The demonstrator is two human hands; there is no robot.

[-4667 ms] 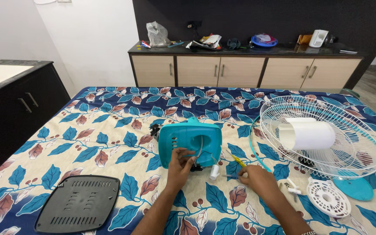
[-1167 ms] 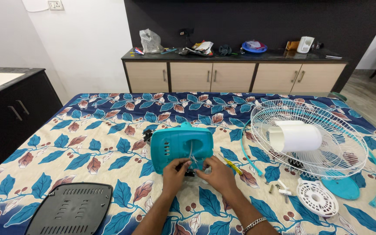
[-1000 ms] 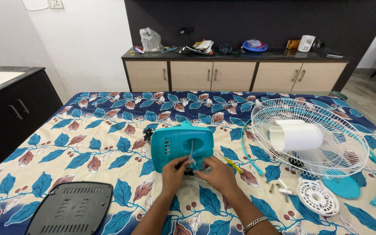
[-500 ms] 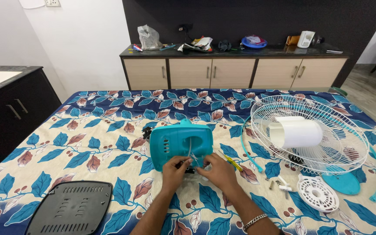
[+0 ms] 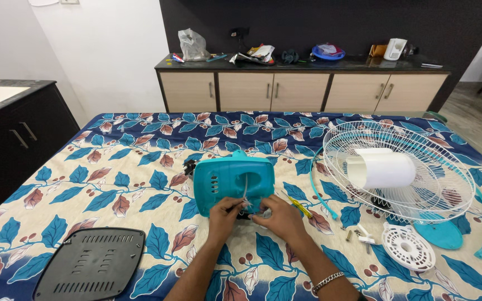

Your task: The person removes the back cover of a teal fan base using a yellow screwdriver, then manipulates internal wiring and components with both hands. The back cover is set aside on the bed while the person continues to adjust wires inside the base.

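While both hands pinch, the left hand (image 5: 224, 210) and right hand (image 5: 277, 215) grip the wire (image 5: 245, 189) at the teal housing (image 5: 233, 179).

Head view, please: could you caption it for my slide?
Both hands work at the near edge of a teal fan housing on a leaf-patterned bedsheet.

One head-worn view, looking down and forward over a bed.

It sits just above the hands (image 5: 252, 214) at the lower centre, close to the teal fan housing (image 5: 232, 178), facing the sideboard (image 5: 302, 89) against the far wall.
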